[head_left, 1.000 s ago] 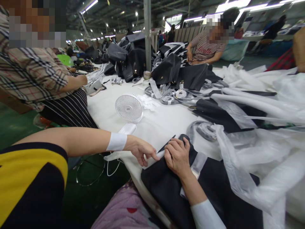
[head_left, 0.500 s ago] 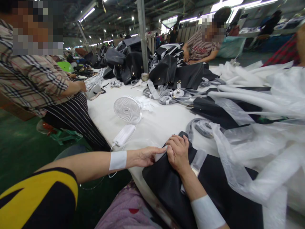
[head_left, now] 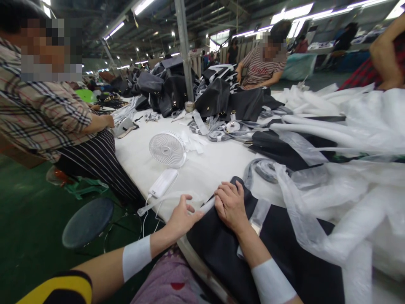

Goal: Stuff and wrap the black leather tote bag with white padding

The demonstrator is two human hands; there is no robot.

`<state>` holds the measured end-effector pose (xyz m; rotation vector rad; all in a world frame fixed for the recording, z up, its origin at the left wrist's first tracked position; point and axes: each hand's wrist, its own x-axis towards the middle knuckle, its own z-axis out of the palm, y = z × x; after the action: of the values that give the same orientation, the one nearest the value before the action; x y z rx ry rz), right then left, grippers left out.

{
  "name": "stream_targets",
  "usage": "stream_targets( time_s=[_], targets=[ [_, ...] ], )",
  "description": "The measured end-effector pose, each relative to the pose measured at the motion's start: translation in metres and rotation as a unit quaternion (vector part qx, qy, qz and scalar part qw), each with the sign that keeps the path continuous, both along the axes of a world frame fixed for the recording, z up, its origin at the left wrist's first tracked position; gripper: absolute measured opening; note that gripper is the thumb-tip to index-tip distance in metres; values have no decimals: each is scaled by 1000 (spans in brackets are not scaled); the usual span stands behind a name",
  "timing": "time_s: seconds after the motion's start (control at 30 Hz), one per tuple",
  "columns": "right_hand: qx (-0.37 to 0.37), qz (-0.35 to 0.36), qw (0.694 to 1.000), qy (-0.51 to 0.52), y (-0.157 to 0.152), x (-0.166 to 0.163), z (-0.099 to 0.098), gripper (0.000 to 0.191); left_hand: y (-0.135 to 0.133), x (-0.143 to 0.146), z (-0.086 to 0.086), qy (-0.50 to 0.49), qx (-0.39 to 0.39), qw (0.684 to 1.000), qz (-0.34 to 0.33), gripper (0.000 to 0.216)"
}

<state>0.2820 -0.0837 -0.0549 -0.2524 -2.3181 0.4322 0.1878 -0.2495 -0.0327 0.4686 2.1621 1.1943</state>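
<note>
A black leather-like bag point(head_left: 268, 249) lies on the near edge of the table in front of me. My right hand point(head_left: 231, 207) is closed over its upper edge, fingers curled round the black material. A pale translucent strip point(head_left: 207, 205) pokes out at that edge, left of my right hand. My left hand point(head_left: 182, 217) is open beside it, fingers apart and thumb pointing toward the strip; whether they touch I cannot tell. Beyond that hand, a clear plastic strip point(head_left: 158, 203) hangs over the table edge. A whitish wrap point(head_left: 263, 209) crosses the bag.
A white fan point(head_left: 167, 148) and a white power bank point(head_left: 163, 183) with cables stand on the white table point(head_left: 202, 169). Wrapped straps point(head_left: 265, 169) and plastic sheeting point(head_left: 357, 211) lie rightward. Black bags point(head_left: 211, 97) are heaped behind. A round stool point(head_left: 88, 222) and co-workers surround the table.
My left hand has let go at the bag's edge and drawn back to the left, its fingers opening. My right hand stays on the edge. The view has shifted slightly.
</note>
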Motion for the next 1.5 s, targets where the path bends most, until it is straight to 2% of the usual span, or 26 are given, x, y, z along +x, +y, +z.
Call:
stream_targets(
  time_s=[0.1, 0.23, 0.33, 0.47, 0.53, 0.6, 0.63, 0.7, 0.8, 0.97, 1.13, 1.23, 1.3, 1.4, 1.5],
  targets=[
    [-2, -1, 1000, 0, 0, 0, -1, 18, 4, 4, 2, -60, -13, 998, -28, 51],
    [-5, -5, 1000, -2, 0, 0, -2, 18, 14, 13, -2, -57, -6, 998, -40, 61],
    [-5, -11, 1000, -21, -2, -1, -4, 18, 17, 19, -10, -63, 17, 998, -23, 60],
    [12, 20, 996, -91, -5, -5, -6, 20, 13, 17, -26, -155, 88, 984, 10, 65],
    [17, 38, 991, -124, -7, -6, -6, 22, 10, 13, -33, -207, 109, 972, 7, 68],
    [16, 44, 988, -144, -8, -7, -6, 23, 8, 9, -38, -211, 104, 972, -25, 62],
    [15, 44, 988, -150, -8, -7, -6, 23, 7, 8, -39, -177, 93, 979, -52, 56],
    [11, 44, 987, -154, -7, -7, -6, 24, 7, 7, -39, -41, 59, 991, -109, 38],
    [-2, 46, 988, -150, -5, -7, -9, 25, 7, 9, -35, 166, -14, 971, -173, 22],
    [1, 43, 987, -156, -5, -7, -10, 26, 10, 13, -29, 288, -158, 914, -240, 31],
    [26, 33, 986, -164, -5, -6, -7, 30, 10, 12, -41, 386, -224, 852, -273, 40],
    [30, 28, 987, -154, -3, -5, -7, 34, 8, 9, -41, 426, -197, 841, -268, 38],
    [30, 24, 989, -144, -1, -5, -10, 37, 9, 7, -32, 455, -149, 841, -254, 33],
    [40, 30, 991, -125, 2, -7, -21, 45, 17, 9, -13, 502, -10, 820, -275, 39],
    [36, 24, 997, -71, 6, -7, -33, 50, 32, 13, -7, 519, 121, 769, -354, 63]
  ],
)
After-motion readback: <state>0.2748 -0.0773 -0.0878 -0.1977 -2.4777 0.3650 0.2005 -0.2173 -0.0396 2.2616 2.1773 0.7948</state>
